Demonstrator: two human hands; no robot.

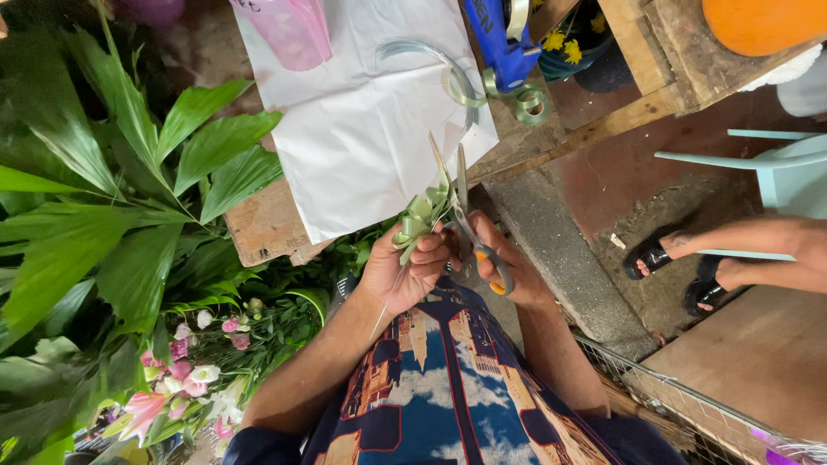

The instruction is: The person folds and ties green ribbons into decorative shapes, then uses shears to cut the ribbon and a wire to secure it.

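Observation:
My left hand is closed around a small pale green ribbon bow, whose thin tail sticks up past the fingers. My right hand grips a pair of scissors with orange handles, the blades pointing up beside the bow's tail. Both hands meet just above my lap, in front of a wooden bench. A white sheet of paper lies on the bench right behind the hands.
Large green palm leaves fill the left, with pink and white flowers below. Green ribbon rolls and a blue tool sit on the bench. Another person's sandalled feet rest at right beside a pale chair.

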